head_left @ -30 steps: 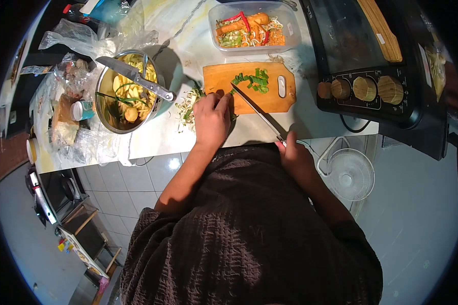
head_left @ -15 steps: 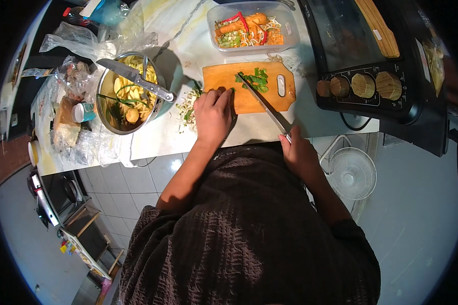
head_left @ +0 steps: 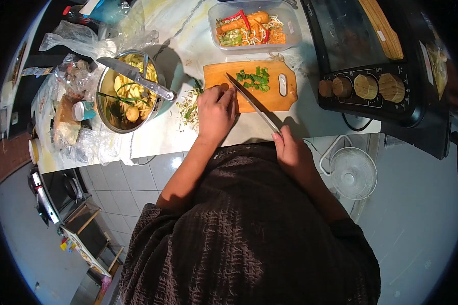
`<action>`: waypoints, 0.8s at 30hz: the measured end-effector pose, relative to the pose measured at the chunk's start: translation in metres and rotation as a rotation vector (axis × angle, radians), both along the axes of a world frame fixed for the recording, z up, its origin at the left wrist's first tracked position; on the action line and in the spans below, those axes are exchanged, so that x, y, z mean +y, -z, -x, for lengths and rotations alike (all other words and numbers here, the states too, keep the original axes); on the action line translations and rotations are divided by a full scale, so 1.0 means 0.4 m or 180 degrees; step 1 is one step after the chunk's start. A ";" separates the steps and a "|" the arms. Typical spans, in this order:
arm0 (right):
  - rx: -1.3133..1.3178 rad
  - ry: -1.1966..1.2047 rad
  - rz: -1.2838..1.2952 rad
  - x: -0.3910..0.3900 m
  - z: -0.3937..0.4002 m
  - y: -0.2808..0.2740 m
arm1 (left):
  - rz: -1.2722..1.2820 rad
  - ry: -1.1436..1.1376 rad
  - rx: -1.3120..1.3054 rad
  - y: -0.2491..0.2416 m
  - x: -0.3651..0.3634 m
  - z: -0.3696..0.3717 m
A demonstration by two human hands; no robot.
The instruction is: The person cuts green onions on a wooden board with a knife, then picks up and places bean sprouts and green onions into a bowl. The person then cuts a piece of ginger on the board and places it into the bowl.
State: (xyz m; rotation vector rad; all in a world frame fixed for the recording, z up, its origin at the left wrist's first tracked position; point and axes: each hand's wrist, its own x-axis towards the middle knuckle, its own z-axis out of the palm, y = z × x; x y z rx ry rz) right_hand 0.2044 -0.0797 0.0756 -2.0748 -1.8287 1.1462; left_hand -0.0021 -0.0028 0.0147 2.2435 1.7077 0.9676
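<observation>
Taking the cutting board [head_left: 269,100] as the clock's centre, chopped greens [head_left: 254,79] lie on it, with the knife [head_left: 253,103] slanting over it from ten o'clock to the right hand [head_left: 293,152] at five. The left hand [head_left: 216,114] is at eight, bean sprouts [head_left: 187,109] just past it at nine. Farther out at nine stands the pot [head_left: 156,113], a second knife [head_left: 132,76] across its rim. The food container [head_left: 295,25] sits at twelve, the oven [head_left: 341,40] at two to three; what seems a fan [head_left: 352,175] is between four and five, past the table [head_left: 191,53] edge.

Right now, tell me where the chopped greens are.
In the head view's upper centre, the chopped greens lie on the wooden cutting board, right of the held knife and left of the handle slot.
</observation>
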 end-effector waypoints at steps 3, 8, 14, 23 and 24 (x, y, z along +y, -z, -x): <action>-0.0167 -0.0060 -0.0006 -0.003 -0.001 0.018 | 0.0004 -0.0024 -0.0009 0.004 0.000 0.000; -0.0297 -0.0185 0.0111 0.000 0.005 0.033 | -0.0125 -0.0018 -0.0048 0.009 0.001 0.002; -0.0364 -0.0198 0.0345 0.020 0.017 0.040 | -0.0152 0.0024 -0.0077 0.014 0.003 0.003; -0.0484 -0.0232 0.0015 0.034 0.036 0.061 | 0.0020 0.0104 0.0004 -0.001 -0.014 0.013; -0.0513 -0.0226 -0.0012 0.024 0.025 0.060 | 0.0018 0.0108 0.0009 -0.001 -0.018 0.015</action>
